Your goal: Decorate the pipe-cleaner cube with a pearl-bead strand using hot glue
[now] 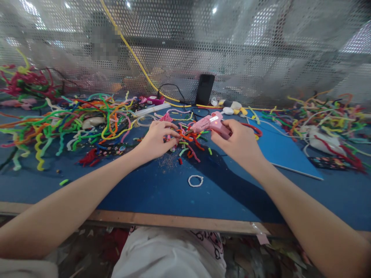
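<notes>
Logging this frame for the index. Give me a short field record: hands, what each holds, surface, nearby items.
right hand: grips pink glue gun, nozzle pointing left
left hand: fingertips on small pipe cleaner pieces
surface: blue table
near front: white bead bracelet
left: pile of pipe cleaners
right: blue sheet, more pipe cleaners
back: black phone against mesh screen

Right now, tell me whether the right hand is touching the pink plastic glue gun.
Touching. The head view shows the right hand wrapped around the handle of the pink plastic glue gun, fingers closed on it.
</notes>
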Motion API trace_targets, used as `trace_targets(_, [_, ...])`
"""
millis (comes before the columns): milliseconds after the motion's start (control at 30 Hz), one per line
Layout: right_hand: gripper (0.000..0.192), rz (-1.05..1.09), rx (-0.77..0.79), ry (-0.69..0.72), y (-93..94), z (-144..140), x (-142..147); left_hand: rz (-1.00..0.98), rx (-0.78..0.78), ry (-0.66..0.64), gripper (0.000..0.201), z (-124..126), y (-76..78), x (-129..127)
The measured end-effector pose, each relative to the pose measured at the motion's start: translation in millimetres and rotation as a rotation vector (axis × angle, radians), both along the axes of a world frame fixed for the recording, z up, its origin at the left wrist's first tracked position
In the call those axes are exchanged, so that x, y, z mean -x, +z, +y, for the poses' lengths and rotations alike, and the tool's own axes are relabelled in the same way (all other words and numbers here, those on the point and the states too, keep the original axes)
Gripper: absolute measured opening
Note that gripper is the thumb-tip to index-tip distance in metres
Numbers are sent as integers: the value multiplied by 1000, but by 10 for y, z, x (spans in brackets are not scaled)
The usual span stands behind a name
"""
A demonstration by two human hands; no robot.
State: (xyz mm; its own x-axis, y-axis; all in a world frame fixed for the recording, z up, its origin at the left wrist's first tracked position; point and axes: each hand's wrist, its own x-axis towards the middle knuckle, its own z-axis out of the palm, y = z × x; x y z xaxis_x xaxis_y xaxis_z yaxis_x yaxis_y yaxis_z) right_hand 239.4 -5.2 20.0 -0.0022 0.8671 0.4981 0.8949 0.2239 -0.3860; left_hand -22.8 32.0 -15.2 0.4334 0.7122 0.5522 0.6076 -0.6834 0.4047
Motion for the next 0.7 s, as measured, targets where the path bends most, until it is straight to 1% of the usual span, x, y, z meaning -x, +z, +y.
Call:
trace_targets(167, [25, -3, 7, 11, 3, -1, -3, -125, 134, 19, 18, -62, 84, 4])
trace_targets(233, [25, -3, 6, 11, 4, -3, -4, -138, 123, 17, 18, -70, 94, 8])
trace_targets(367, [26, 4, -3, 4, 3, -4, -2, -102, 71, 6, 17, -40, 62, 1])
trace_targets(467, [26, 2, -7, 7, 2, -3, -1, -95, 80, 5, 16, -35, 52, -9])
trace_targets(700, [25, -2, 3, 16, 2, 4, -6, -112, 101, -2, 15, -73, 83, -9])
